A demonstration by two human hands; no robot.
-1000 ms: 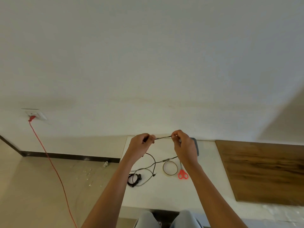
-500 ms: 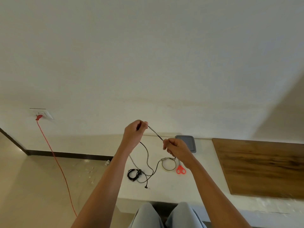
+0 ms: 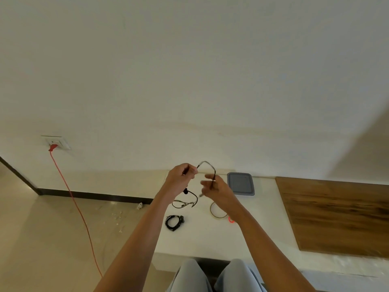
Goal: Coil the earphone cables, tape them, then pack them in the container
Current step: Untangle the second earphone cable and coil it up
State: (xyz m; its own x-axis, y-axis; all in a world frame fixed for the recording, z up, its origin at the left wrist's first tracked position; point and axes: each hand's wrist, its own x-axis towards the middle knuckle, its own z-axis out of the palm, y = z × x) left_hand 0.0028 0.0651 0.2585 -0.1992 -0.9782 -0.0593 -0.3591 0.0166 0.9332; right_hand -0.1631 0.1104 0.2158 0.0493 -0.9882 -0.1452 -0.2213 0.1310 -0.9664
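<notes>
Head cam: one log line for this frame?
phase: coiling | left hand: pinching cable | right hand: looping it | coiled set: on table | container: closed

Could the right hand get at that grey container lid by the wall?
Probably yes: the grey lidded container sits just beyond the right hand with nothing between, though that hand is pinching the black earphone cable.

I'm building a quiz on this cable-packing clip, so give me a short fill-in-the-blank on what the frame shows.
1. Both hands hold a black earphone cable in the ____, above the white table.
2. The grey container near the wall has its lid ____.
3. A coiled black earphone bundle lies below the ____ hand.
4. The cord plugged into the wall socket is ____.

Missing words: air; on; left; red
</notes>
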